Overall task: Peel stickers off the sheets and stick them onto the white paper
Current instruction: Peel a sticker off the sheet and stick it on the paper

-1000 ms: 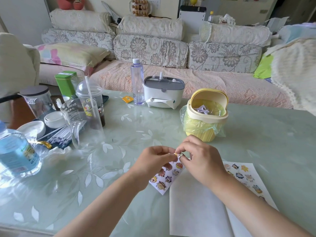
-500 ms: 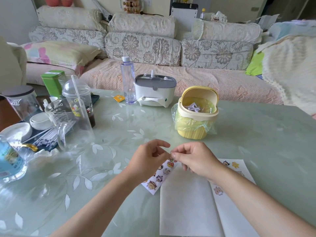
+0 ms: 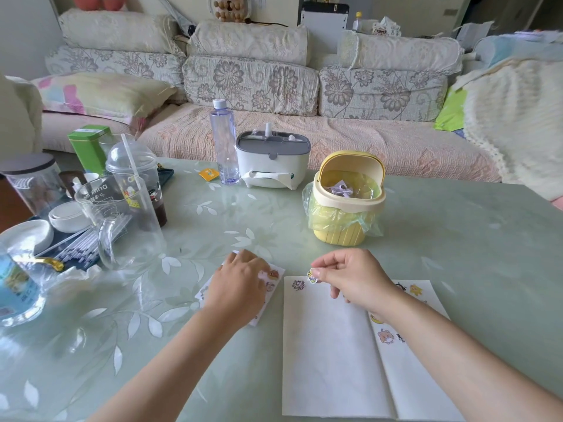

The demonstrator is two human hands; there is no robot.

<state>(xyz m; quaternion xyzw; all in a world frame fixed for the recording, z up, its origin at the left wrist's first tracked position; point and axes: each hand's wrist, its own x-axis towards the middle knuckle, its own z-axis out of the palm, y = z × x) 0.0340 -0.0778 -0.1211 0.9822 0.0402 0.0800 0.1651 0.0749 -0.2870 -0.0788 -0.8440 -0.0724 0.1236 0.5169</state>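
I see my right hand (image 3: 355, 280) hovering over the far edge of the white paper (image 3: 327, 345), its fingers (image 3: 316, 272) pinching a small round sticker (image 3: 312, 276) just above the sheet's far left corner; one sticker (image 3: 298, 285) already sits on the paper right beside it. My left hand (image 3: 236, 286) lies flat, fingers spread and grasping nothing, pressing down the sticker sheet (image 3: 271, 277) that rests on the worktop (image 3: 457, 239) just left of the paper. A second sticker sheet (image 3: 411, 345) peeks out from under the paper's right edge, under my right forearm. On the glass jug (image 3: 122, 220) near the worktop's left edge I can read "Drink" mirrored; the other labels are too small to tell. The yellow bin (image 3: 345, 205) stands beyond the paper, well apart from it. The worktop's right side and the stretch between bin and paper lie open
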